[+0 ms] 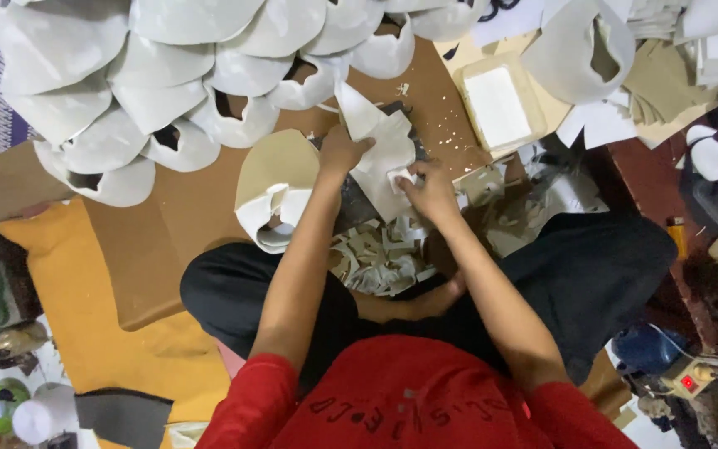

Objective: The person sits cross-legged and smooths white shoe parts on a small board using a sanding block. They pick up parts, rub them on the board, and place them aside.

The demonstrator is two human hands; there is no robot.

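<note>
My left hand [341, 152] presses down on the white cut piece [380, 154], fingers curled over its left edge, and my right hand [431, 189] pinches its lower right corner. The piece lies flat on the dark cutting pad [357, 208] in front of my knees, its long axis running away from me toward the pile of white shoe uppers [176, 75]. It looks thin, pale and stiff-edged. Scraps [380, 258] lie heaped just below it, a finished upper [274, 191] just left.
</note>
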